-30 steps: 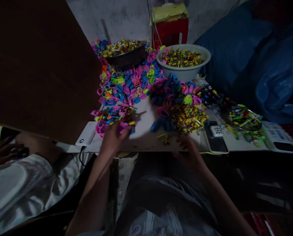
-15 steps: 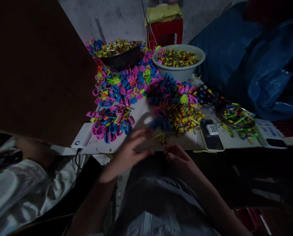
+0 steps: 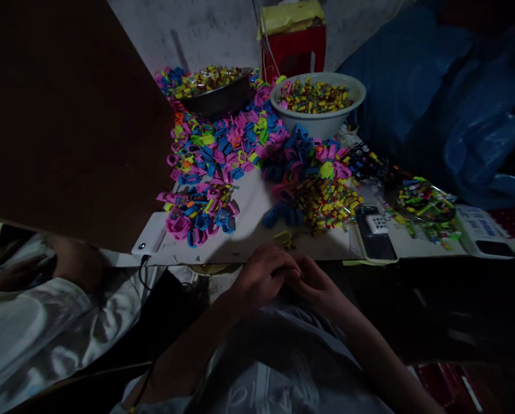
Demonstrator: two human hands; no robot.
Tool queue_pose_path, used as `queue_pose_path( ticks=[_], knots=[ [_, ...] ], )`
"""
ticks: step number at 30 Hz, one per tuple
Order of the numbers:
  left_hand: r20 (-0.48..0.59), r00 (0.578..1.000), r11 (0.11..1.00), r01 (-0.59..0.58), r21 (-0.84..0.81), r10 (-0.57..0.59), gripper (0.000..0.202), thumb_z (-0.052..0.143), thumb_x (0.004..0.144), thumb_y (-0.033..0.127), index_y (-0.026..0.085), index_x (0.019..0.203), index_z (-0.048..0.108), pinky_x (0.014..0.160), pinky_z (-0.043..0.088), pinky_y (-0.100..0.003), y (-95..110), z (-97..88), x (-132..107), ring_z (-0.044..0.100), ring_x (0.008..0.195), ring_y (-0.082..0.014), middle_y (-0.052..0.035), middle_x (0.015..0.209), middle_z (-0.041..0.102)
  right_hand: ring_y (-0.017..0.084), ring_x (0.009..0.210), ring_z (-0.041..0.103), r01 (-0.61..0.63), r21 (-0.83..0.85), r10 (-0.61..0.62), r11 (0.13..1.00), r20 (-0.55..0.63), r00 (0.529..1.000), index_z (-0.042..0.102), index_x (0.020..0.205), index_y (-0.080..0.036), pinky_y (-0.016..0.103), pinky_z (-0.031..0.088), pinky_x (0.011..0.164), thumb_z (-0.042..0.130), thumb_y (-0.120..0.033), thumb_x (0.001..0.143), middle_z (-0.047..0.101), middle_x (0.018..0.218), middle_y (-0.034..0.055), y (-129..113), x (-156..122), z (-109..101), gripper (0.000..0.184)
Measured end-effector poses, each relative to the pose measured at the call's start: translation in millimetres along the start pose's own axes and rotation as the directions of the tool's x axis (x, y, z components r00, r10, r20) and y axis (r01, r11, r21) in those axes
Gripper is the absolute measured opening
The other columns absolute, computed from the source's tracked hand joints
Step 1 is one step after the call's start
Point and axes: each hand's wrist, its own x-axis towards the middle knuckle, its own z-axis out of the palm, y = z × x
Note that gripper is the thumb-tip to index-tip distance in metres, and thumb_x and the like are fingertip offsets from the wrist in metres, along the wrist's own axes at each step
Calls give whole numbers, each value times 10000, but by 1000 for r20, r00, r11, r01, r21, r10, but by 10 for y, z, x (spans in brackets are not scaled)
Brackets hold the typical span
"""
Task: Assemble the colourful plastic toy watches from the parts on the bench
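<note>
My left hand and my right hand meet in front of the table's near edge, above my lap. Fingers of both are curled and touch each other; whatever lies between them is hidden. Just beyond the fingertips, a yellow plastic piece rests on the table. A heap of small yellow and red pieces spreads behind it, with dark blue plastic pieces at its left side. To the left sits a cluster of pink and blue plastic pieces, shaped like toy watches.
At the back stand a dark bowl and a white basin, both full of small yellow pieces. A phone and a white power bank lie near the edge. A brown board blocks the left, beside another person's arm.
My left hand has come down and right from over the table edge to meet my right hand. Its fingers, apart before, are now curled. The view has shifted slightly.
</note>
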Motion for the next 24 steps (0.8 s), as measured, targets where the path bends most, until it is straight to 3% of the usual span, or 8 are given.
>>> queue_pose_path(
  ticks=[3,6,10,12,16,19,21,24],
  knots=[
    [-90,995,999,-40,8,40,44,642,846,182,194,809,661,802,436,-281,22,22,-41,618,791,-142,-3,798,705,147,870,526,7,-16,-7,1000,-18,1000,579,972,-235,251,413,775,651,-400,828,584,942,-2,-23,-3,-14,230],
    [-125,978,986,-166,28,168,22,640,852,194,194,834,651,827,440,-290,34,24,-97,628,824,-143,-9,820,717,159,901,538,-30,106,34,994,-31,999,590,942,-233,263,419,816,698,-359,780,586,926,-3,-75,-23,-8,232],
    [-103,955,956,-267,120,279,62,632,854,164,203,900,648,854,428,-283,1,65,-193,622,888,-133,-2,896,724,151,925,538,-59,275,72,960,-37,997,607,960,-235,236,420,813,675,-227,756,591,950,-7,-118,-60,58,216],
    [-82,949,941,-287,177,305,107,610,869,163,199,963,644,868,422,-283,-39,127,-251,610,931,-136,-16,961,719,132,847,549,-105,393,126,913,-27,992,608,978,-239,217,426,746,647,-153,714,597,918,-17,-121,-62,97,280],
    [-33,949,905,-288,314,314,300,553,900,172,182,1199,581,960,378,-339,-125,268,-371,544,1119,-182,-71,1153,679,119,680,554,-194,574,243,796,-8,970,600,993,-240,218,420,618,620,-171,682,615,834,-14,-91,-16,114,319],
    [45,951,877,-298,377,304,280,560,901,202,249,1172,611,1009,316,-374,-196,306,-420,529,1146,-190,-32,1204,667,136,714,566,-114,488,210,866,-147,966,639,911,-231,237,426,630,602,-195,697,632,861,5,-51,41,24,221],
    [56,959,887,-280,367,280,260,567,897,216,283,1141,629,1009,312,-379,-280,298,-400,537,1135,-190,-8,1185,677,151,772,568,20,333,75,943,-270,960,646,739,-211,256,435,696,572,-184,684,631,846,15,-29,75,-75,96],
    [-95,991,946,-58,319,93,279,559,894,228,245,1167,612,977,374,-374,-498,285,-277,539,1127,-204,-45,1164,666,163,758,562,164,113,-115,980,-353,928,569,592,-205,276,430,718,521,-154,637,610,727,16,20,106,-228,83]
  ],
)
